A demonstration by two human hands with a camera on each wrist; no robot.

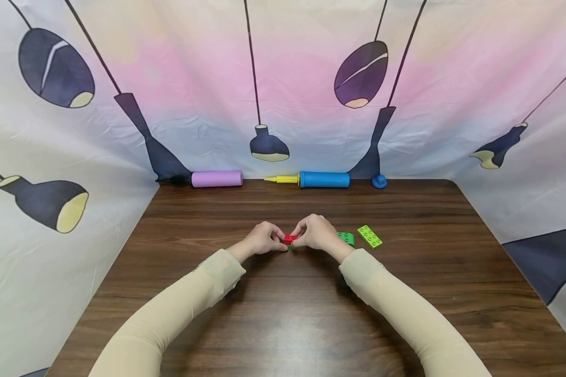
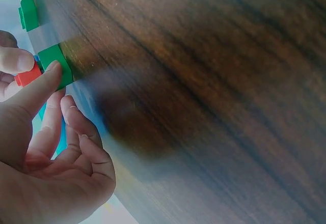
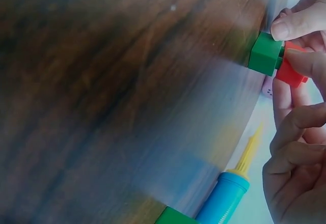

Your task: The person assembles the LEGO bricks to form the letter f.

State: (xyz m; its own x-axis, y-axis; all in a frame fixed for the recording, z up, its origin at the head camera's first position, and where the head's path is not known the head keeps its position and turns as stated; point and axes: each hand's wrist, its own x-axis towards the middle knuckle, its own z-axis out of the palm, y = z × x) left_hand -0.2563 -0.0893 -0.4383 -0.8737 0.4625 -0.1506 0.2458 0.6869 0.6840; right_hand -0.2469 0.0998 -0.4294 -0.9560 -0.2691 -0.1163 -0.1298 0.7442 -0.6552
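Observation:
Near the middle of the table, both hands meet at two toy building bricks. My left hand [image 1: 262,238] pinches a green brick [image 2: 57,68], its thumb lying across one side. A red brick [image 3: 292,71] is pinched by my right hand [image 1: 316,232], directly above the green one. In the right wrist view, a green stud shows in the narrow gap between the two bricks; whether they are partly joined I cannot tell. Another green brick [image 1: 346,239] with a rounded end lies just right of my right hand, partly hidden by that wrist.
A lime-green studded plate [image 1: 370,236] lies farther right. Along the back edge are a purple hand pump [image 1: 217,179], a blue hand pump [image 1: 324,179] with a yellow nozzle, and a small round blue piece [image 1: 379,181]. A printed cloth [image 1: 207,104] hangs behind the wooden table [image 1: 283,309].

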